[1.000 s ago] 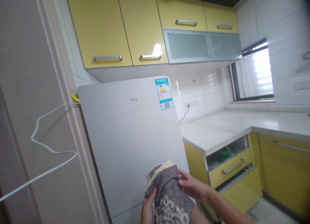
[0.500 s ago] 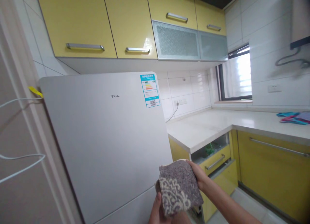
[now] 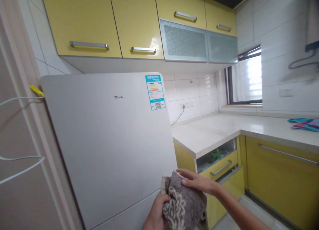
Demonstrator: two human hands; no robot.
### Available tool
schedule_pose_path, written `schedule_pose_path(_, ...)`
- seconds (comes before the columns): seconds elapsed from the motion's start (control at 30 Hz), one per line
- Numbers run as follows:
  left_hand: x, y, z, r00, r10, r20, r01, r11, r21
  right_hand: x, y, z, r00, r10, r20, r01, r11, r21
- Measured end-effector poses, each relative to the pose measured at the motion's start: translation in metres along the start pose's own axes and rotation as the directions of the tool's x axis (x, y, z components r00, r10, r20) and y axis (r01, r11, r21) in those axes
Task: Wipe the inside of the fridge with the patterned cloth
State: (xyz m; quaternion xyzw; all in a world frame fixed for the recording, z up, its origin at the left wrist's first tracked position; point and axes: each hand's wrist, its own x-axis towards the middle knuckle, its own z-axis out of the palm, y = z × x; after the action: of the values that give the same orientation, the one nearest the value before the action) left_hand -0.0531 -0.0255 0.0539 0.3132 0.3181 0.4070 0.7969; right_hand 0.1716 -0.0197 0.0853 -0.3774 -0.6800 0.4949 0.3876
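Between my hands is a folded grey-brown cloth with a cream scroll pattern, held low in front of the fridge. My left hand grips its left edge, thumb on top and the other fingers hidden behind it. At the upper right, my right hand has the cloth's top edge pinched, with the thumb lying across the front. The cloth bends and bunches between the two grips.
Right of the fridge, a white countertop turns a corner above yellow cabinets. One drawer stands partly open, with something green inside. Coloured cloths lie on the far right counter. Yellow wall cabinets hang overhead.
My right hand has moved left along the cloth's top edge, thumb now on its front. The cloth, flatter before, is now bunched. My left hand has risen slightly up its side.
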Motion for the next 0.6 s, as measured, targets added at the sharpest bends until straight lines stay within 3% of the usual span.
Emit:
schedule_pose_path(0.03,-0.001,0.006,0.002,0.999,-0.012,0.03,0.01,0.998,0.057,0.001,-0.003,0.004,0.997,-0.023,0.074,0.021,0.999,0.028)
schedule_pose_path(0.1,-0.002,0.017,0.005,0.998,-0.01,0.055,0.001,0.989,0.149,0.003,-0.007,0.011,0.995,-0.073,0.062,0.069,0.995,0.066)
schedule_pose_path(0.2,-0.001,0.028,0.005,0.999,0.008,0.049,-0.018,0.98,0.196,0.007,-0.002,0.017,0.972,-0.133,-0.191,0.134,0.991,-0.012)
schedule_pose_path(0.27,0.0,0.031,0.004,0.997,0.007,0.072,-0.023,0.976,0.216,0.01,0.003,0.018,0.945,-0.161,-0.284,0.145,0.987,-0.075)
schedule_pose_path(0.4,0.002,0.033,0.005,0.987,0.021,0.157,-0.058,0.97,0.235,0.014,0.007,0.018,0.91,-0.267,-0.316,0.223,0.96,-0.17)
schedule_pose_path(0.5,0.004,0.035,0.005,0.992,0.027,0.122,-0.056,0.967,0.248,0.015,0.001,0.018,0.848,-0.425,-0.318,0.324,0.889,-0.325)
schedule_pose_path(0.6,0.007,0.036,0.002,0.997,0.007,0.073,-0.025,0.968,0.249,0.015,-0.007,0.02,0.809,-0.496,-0.314,0.389,0.854,-0.347)
